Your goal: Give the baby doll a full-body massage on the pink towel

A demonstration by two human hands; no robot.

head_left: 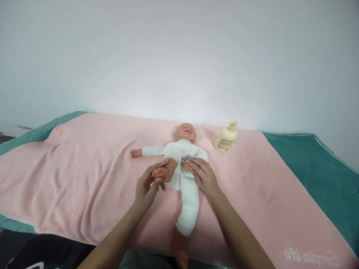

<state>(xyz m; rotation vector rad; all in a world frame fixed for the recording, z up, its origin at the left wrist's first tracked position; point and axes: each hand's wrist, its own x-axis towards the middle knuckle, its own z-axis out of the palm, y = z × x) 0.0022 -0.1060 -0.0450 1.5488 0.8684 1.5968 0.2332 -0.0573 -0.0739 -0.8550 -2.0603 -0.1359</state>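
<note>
A baby doll [185, 149] in white clothing lies on its back on the pink blanket [106, 168], its head toward the wall. My left hand [148, 183] is closed around the doll's raised bare foot [165, 172], thumb below and fingers above. Bent over the belly, the doll's arm ends in a small hand [187, 167]; my right hand [203, 175] grips it, fingers lying over its top. The other doll arm [153, 150] stretches out to the left. One leg [189, 205] in white cloth extends toward me, its foot bare.
A pale yellow pump bottle [225, 138] stands on the blanket right of the doll's head. Green cloth [322, 168] shows under the blanket at both sides. Behind is a plain white wall [179, 56]. A dark object [42, 250] sits at the lower left.
</note>
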